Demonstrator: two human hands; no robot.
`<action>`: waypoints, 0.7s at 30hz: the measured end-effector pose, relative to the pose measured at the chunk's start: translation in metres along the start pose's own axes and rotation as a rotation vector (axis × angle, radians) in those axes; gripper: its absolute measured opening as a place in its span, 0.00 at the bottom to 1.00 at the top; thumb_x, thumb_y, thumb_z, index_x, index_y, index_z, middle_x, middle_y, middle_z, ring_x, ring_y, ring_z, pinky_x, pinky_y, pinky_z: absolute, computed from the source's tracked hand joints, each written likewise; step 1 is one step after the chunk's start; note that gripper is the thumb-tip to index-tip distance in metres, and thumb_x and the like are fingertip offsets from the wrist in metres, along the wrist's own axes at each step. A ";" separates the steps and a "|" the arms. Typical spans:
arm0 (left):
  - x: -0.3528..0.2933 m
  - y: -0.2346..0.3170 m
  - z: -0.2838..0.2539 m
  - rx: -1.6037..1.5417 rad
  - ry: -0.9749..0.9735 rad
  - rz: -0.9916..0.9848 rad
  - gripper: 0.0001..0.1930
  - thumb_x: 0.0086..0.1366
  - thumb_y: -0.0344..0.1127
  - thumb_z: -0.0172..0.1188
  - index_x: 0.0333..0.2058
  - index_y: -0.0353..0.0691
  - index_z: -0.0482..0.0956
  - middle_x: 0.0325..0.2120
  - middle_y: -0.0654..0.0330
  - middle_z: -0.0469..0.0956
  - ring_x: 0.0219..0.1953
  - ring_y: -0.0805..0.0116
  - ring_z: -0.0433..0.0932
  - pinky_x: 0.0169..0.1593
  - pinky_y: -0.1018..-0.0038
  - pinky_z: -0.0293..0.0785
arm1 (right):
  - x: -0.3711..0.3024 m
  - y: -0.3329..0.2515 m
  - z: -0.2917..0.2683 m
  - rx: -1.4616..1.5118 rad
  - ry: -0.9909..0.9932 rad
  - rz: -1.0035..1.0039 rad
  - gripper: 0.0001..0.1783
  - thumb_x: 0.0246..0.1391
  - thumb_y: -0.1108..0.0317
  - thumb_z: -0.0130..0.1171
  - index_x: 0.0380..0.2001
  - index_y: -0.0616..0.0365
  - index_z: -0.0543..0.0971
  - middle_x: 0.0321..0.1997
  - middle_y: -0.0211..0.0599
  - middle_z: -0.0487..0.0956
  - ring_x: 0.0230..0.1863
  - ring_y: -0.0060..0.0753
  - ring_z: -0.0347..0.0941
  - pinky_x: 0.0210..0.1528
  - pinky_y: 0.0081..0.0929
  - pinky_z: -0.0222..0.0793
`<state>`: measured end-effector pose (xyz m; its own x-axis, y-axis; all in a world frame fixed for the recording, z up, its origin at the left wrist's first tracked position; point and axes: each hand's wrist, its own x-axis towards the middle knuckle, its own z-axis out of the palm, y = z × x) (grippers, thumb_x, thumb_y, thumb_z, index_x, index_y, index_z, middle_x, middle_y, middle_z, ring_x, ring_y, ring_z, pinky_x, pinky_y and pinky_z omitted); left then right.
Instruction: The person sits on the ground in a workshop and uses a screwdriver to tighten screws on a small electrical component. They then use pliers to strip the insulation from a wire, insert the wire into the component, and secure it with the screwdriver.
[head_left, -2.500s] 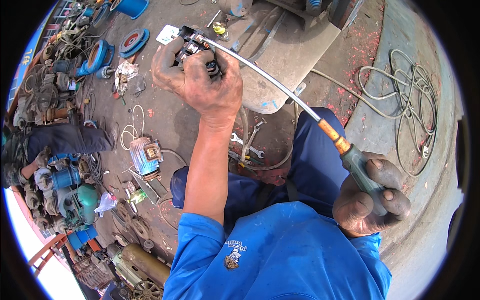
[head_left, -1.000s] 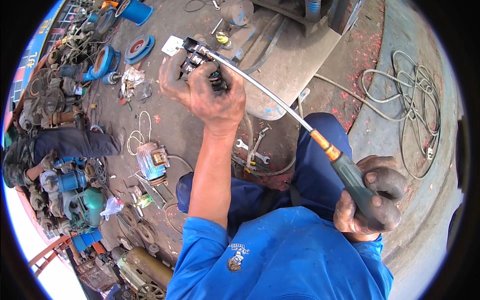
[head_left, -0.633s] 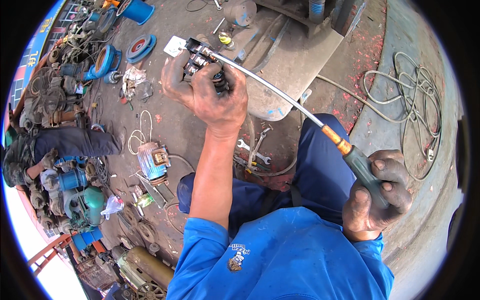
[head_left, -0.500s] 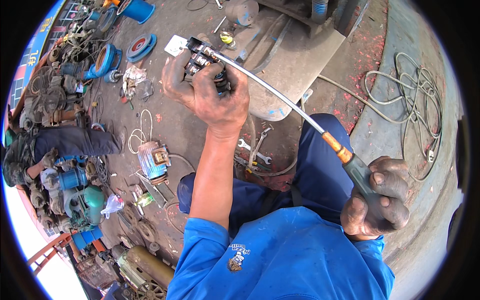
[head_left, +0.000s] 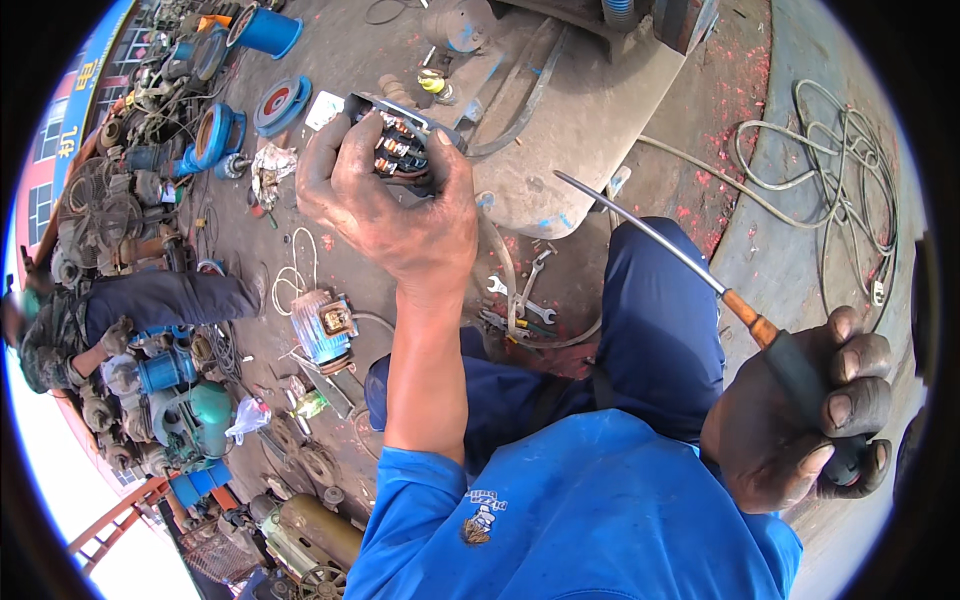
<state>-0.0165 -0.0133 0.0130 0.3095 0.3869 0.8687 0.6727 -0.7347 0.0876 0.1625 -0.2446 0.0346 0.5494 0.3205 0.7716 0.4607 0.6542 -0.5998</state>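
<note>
My left hand [head_left: 385, 215] grips a black electrical part [head_left: 402, 150] with rows of copper-coloured contacts, holding it up over the ground with the contacts facing me. Its underside is hidden by my fingers. Low on the right, the blackened fingers of my right hand [head_left: 800, 415] wrap round the dark handle of a screwdriver [head_left: 672, 240]. The screwdriver has a long, thin metal shaft and an orange-brown collar. Its tip points up and left, in the air to the right of the part and apart from it.
Wrenches [head_left: 530, 300] lie by my knees, and a blue motor [head_left: 322, 328] stands left of my forearm. A metal plate [head_left: 590, 130] lies ahead. Coiled cable [head_left: 850, 190] spreads at right. Machine parts pile up at far left, where another person's leg [head_left: 170, 300] stretches out.
The screwdriver's shaft has come away from the black part as my right hand moved right and down. My left hand has shifted slightly left, and the part's contacts show more openly.
</note>
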 end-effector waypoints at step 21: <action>0.009 0.002 -0.016 -0.271 -0.147 -0.183 0.25 0.54 0.27 0.75 0.49 0.38 0.74 0.51 0.53 0.68 0.52 0.61 0.71 0.55 0.64 0.72 | 0.015 0.106 0.178 0.076 -0.256 0.749 0.09 0.50 0.70 0.64 0.32 0.65 0.83 0.22 0.47 0.79 0.23 0.33 0.74 0.30 0.35 0.72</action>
<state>-0.0231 -0.0207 0.0291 0.3068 0.5875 0.7489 0.5296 -0.7591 0.3786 0.0954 -0.0492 0.0200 0.5130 0.8351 0.1986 -0.0224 0.2443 -0.9694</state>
